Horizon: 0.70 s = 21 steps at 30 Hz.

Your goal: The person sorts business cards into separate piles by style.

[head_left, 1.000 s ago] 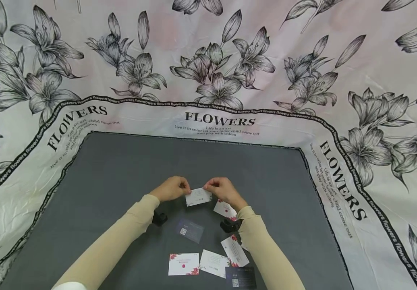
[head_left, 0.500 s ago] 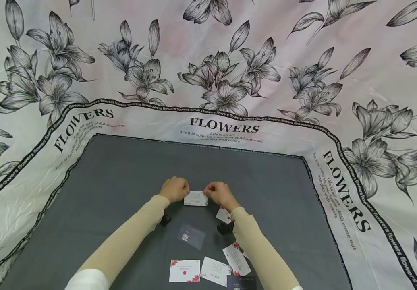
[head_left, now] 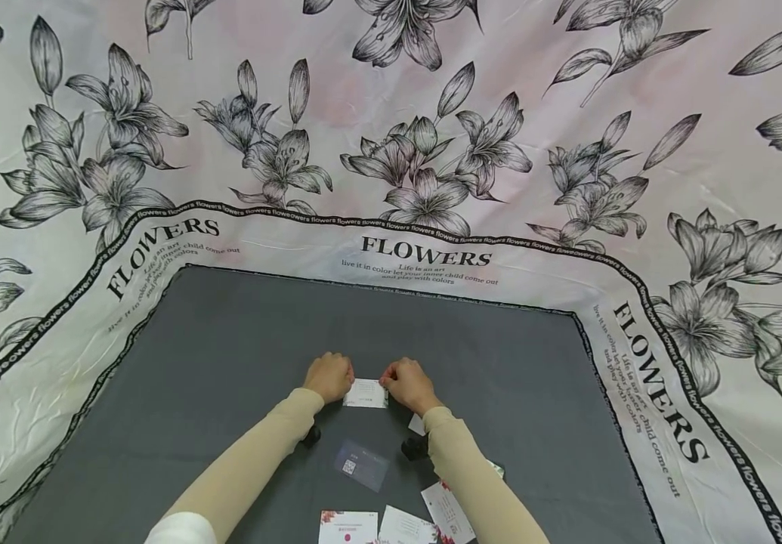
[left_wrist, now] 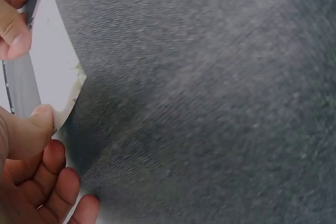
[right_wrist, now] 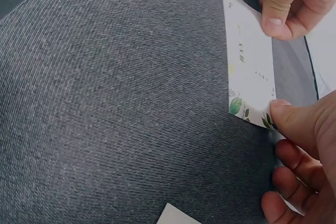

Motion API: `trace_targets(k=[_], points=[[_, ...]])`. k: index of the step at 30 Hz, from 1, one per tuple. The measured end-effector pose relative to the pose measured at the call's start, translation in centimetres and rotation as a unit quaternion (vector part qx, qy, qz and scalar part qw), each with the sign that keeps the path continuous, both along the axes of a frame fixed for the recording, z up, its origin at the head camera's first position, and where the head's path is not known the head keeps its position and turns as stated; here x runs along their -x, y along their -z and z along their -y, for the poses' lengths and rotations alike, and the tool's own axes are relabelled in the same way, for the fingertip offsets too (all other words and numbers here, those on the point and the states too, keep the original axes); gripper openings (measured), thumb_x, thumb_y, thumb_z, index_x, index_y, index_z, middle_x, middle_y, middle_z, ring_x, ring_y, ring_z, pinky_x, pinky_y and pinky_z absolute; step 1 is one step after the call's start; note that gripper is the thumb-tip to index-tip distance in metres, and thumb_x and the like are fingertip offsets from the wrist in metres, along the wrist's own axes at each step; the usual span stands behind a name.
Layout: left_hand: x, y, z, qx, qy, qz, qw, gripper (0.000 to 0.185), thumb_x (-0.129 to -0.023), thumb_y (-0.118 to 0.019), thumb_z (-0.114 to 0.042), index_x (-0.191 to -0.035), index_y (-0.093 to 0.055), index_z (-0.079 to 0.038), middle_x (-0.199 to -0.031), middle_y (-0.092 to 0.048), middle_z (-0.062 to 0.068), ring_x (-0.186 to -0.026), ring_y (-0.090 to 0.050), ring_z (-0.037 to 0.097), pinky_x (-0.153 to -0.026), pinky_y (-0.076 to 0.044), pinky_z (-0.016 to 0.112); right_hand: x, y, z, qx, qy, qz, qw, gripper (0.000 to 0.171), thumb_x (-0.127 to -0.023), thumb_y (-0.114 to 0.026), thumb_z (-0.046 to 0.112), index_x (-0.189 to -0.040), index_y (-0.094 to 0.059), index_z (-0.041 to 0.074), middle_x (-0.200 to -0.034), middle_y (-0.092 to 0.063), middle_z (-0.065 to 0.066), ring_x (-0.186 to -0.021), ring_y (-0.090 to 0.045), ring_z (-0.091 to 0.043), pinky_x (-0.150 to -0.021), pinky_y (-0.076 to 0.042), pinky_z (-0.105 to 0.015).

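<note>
A small white card (head_left: 366,393) with a green leaf print is held just above the grey cloth (head_left: 227,363) in the head view. My left hand (head_left: 338,378) pinches its left end and my right hand (head_left: 394,381) pinches its right end. In the left wrist view the card (left_wrist: 58,82) runs up the left side, with my left hand (left_wrist: 39,129) gripping a corner between thumb and curled fingers. The right wrist view shows the card (right_wrist: 249,72) with my right hand (right_wrist: 286,129) on its leafy lower corner and the left hand's fingers (right_wrist: 286,3) on the upper end.
Loose cards lie on the cloth near me: a dark translucent one (head_left: 361,465), a white one with red flowers (head_left: 347,527), and two more white ones (head_left: 406,527) (head_left: 446,515). Another card (head_left: 418,423) peeks out beside the right wrist. A flower-printed sheet (head_left: 431,151) surrounds the grey cloth.
Both hands keep pinching the same card. It has turned from slightly tilted to level, and the hands have drawn a little closer together. The head view has tipped, so everything sits lower.
</note>
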<state>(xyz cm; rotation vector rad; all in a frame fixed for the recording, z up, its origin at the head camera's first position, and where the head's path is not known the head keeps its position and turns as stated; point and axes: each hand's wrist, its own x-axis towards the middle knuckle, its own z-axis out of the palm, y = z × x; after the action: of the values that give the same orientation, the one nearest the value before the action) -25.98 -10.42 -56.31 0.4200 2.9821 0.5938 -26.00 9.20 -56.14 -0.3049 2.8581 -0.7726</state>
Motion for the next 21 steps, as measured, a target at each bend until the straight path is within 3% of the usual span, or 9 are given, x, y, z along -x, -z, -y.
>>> trace_targets(k=[7, 13, 21], points=[[0.15, 0.74, -0.22, 0.032, 0.010, -0.027, 0.9991, 0.008, -0.084, -0.070, -0.009, -0.079, -0.070, -0.014, -0.084, -0.068, 0.004, -0.081, -0.060, 0.023, -0.079, -0.052, 0.042, -0.01, 0.49, -0.01, -0.031, -0.015, -0.016, 0.999, 0.010, -0.095, -0.070, 0.022, -0.091, -0.073, 0.013, -0.092, -0.059, -0.004, -0.088, -0.052, -0.019, -0.068, -0.044, -0.032], [-0.02, 0.52, -0.31, 0.044, 0.014, -0.042, 0.9981, 0.006, -0.083, -0.072, -0.010, -0.078, -0.069, -0.013, -0.084, -0.067, 0.004, -0.079, -0.058, 0.023, -0.076, -0.051, 0.042, 0.14, 0.50, 0.04, -0.048, -0.032, -0.025, 0.998, 0.010, -0.095, -0.069, 0.020, -0.090, -0.071, 0.012, -0.092, -0.058, -0.003, -0.092, -0.053, -0.021, -0.074, -0.046, -0.035], [0.03, 0.34, -0.74, 0.046, -0.003, -0.023, 0.9987, 0.012, -0.091, -0.072, -0.016, -0.089, -0.062, -0.009, -0.086, -0.066, 0.007, -0.082, -0.061, 0.026, -0.074, -0.051, 0.043, 0.61, -0.01, -0.11, -0.057, -0.041, 0.010, 0.997, 0.010, -0.095, -0.069, 0.022, -0.090, -0.070, 0.013, -0.097, -0.059, -0.004, -0.092, -0.053, -0.021, -0.075, -0.047, -0.037]])
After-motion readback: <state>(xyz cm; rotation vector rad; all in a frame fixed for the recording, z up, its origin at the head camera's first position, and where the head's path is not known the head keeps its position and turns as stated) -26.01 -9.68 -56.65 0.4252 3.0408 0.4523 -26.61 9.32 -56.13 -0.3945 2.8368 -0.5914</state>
